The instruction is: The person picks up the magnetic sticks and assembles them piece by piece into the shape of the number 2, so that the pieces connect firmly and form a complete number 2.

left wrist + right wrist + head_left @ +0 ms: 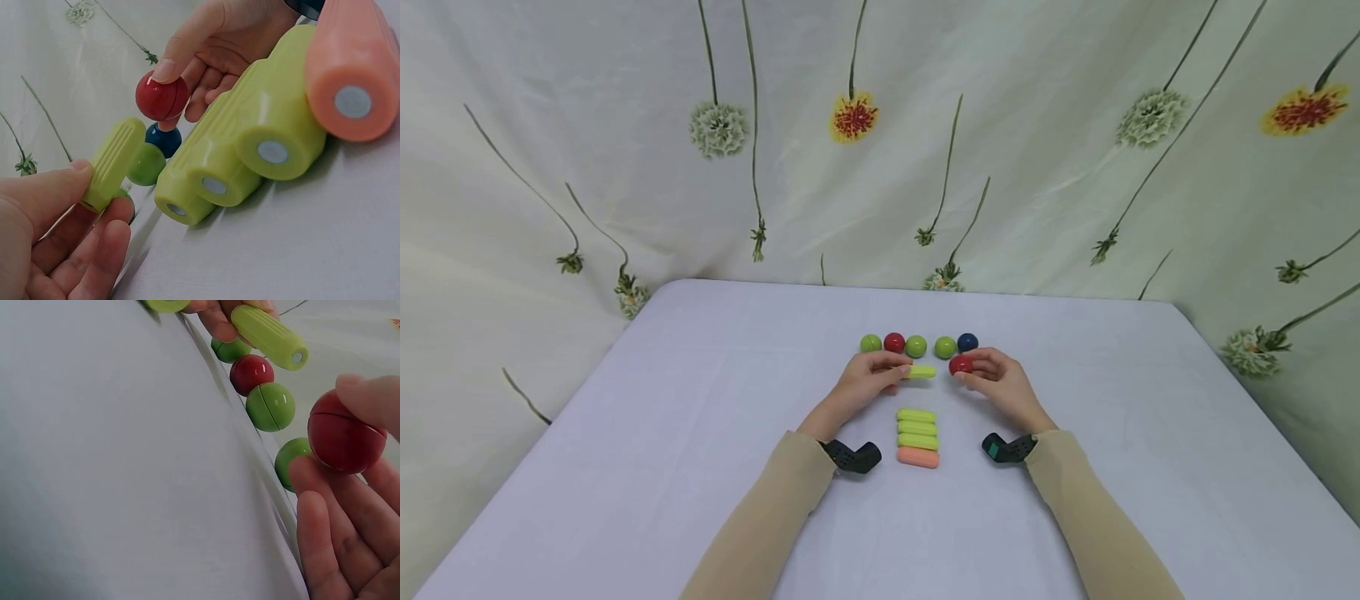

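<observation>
My left hand pinches a yellow-green ribbed rod between thumb and fingers. A round metal disc shows on the rod's free end in the right wrist view. Opposite it, my right hand holds a red ball between thumb and fingertips; a thin seam runs round the ball. Rod and ball are apart, with a small gap between them in the head view. Below the hands lie several yellow-green rods side by side, with an orange rod nearest me.
Behind the hands sits a row of balls: a green ball, another red ball, two more green ones and a blue ball. A white cloth covers the table. A flower-patterned curtain hangs at the back.
</observation>
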The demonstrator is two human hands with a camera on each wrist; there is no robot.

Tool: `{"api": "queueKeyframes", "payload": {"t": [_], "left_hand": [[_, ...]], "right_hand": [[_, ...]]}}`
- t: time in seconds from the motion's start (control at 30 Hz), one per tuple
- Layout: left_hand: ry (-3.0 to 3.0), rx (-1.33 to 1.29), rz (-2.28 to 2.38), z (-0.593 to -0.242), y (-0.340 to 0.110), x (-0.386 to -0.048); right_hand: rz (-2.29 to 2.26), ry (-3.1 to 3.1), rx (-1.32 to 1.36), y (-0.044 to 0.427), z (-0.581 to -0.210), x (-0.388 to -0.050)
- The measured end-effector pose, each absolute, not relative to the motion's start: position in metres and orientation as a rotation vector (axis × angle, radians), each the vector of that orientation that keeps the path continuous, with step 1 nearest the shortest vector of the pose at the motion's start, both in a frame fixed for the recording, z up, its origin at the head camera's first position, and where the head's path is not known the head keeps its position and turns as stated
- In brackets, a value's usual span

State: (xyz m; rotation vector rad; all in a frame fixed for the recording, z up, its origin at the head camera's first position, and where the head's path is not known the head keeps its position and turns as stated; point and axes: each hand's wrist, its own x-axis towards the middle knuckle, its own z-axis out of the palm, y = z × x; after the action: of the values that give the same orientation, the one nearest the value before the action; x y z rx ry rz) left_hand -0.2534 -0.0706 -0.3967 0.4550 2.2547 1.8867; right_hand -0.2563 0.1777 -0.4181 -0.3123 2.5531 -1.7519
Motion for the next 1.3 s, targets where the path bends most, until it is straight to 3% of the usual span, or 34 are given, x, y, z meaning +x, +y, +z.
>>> {"api": "queueKeyframes", "payload": {"t": [0.27, 0.63, 1.3], "left_hand": [[2.253, 0.456, 1.888, -0.396, -0.070, -0.253], [2.250, 0.431, 1.879, -0.424, -0.070, -0.274], [2.284, 0.443, 1.862, -0.425, -0.070, -0.273]], "right_hand": [[-1.750, 2.531, -0.323, 0.179, -0.424, -0.260], [-1.716, 2.492, -0.388, 0.176, -0.423, -0.258], [-1.663, 2.484, -0.421, 0.175, -0.424, -0.258]]}}
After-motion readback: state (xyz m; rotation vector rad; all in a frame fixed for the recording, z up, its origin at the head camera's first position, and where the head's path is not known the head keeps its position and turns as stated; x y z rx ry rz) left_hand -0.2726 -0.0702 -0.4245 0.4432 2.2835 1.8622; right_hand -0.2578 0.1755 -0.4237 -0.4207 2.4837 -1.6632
